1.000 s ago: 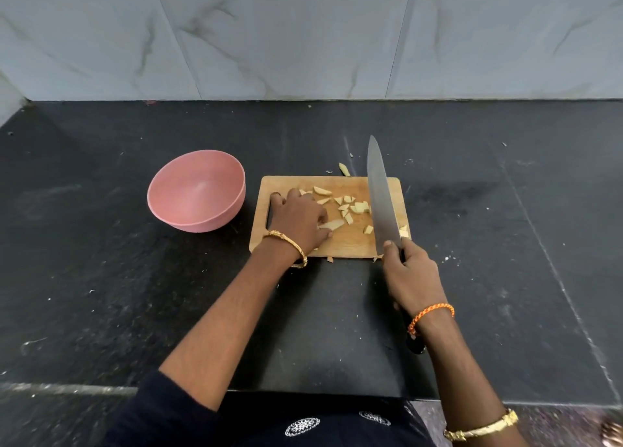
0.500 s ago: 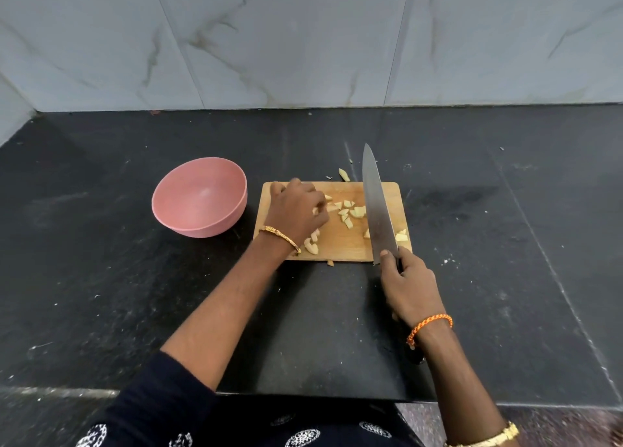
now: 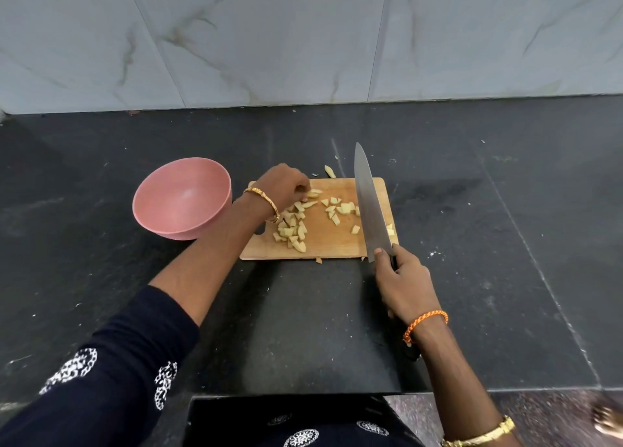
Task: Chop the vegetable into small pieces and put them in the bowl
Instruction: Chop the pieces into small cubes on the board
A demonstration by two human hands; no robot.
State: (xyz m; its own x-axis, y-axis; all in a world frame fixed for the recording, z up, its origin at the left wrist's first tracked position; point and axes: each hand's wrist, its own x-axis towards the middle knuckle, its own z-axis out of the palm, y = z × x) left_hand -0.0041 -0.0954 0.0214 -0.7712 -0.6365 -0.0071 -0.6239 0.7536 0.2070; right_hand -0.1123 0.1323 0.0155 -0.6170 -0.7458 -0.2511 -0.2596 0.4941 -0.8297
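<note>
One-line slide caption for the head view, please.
Left hand gathers chopped vegetable pieces on the cutting board; right hand holds knife; pink bowl empty.

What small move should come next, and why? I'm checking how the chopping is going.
Probably gather the loose pieces toward the pile with the left hand. They lie scattered on the board, the bowl is empty, and the right hand rests the knife there.
</note>
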